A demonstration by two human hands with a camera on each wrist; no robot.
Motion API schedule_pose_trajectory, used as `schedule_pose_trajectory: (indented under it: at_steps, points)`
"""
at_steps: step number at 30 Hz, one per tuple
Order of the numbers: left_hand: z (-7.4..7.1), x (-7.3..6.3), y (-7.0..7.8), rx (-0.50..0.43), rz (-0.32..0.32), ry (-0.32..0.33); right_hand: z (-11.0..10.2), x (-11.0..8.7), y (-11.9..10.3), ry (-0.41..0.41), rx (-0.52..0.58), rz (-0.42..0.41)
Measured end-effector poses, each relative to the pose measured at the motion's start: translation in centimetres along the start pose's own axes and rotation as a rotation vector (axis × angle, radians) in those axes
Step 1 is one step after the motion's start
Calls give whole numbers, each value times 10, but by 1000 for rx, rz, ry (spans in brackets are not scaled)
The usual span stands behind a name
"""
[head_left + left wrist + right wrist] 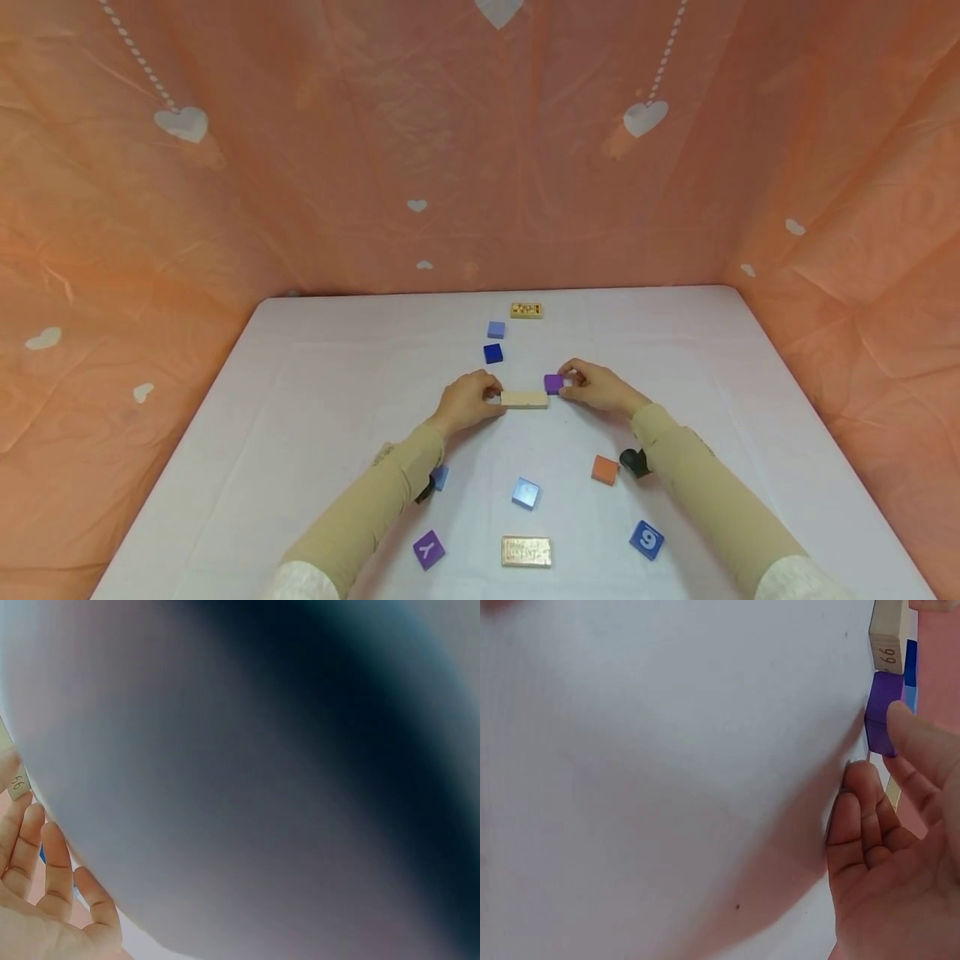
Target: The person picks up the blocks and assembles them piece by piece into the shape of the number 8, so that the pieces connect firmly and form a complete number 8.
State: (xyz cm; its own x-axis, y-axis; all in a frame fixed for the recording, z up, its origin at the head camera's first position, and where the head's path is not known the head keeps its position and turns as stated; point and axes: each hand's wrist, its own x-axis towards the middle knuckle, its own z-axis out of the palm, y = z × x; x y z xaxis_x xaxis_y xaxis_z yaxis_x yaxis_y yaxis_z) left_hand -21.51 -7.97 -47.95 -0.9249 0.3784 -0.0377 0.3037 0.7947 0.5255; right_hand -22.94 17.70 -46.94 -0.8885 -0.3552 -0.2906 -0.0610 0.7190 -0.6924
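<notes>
Left grip (461, 402), right grip (597, 387): both pinched

Beige sleeves (708, 492), white farther up

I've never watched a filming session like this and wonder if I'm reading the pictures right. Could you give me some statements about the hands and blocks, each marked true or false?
1. The right hand pinches a purple block. True.
2. The left hand holds one end of a pale wooden block. True.
3. In the head view, the purple block is by the pale wooden block's left end. False: it is by the right end.
4. An orange block lies on the white table, apart from both hands. True.
5. The orange block is nearer to the left hand than to the right hand. False: it is nearer to the right hand.
</notes>
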Motion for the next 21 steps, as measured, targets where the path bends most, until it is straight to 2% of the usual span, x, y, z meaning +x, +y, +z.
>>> schedule_pose_trajectory:
  at_steps: [11,21]
  points:
    - [-2,-1,1,28,27,15,2,3,2,-2,-4,2]
    - [-3,-2,2,12,6,4,-3,0,2,-5,7,38]
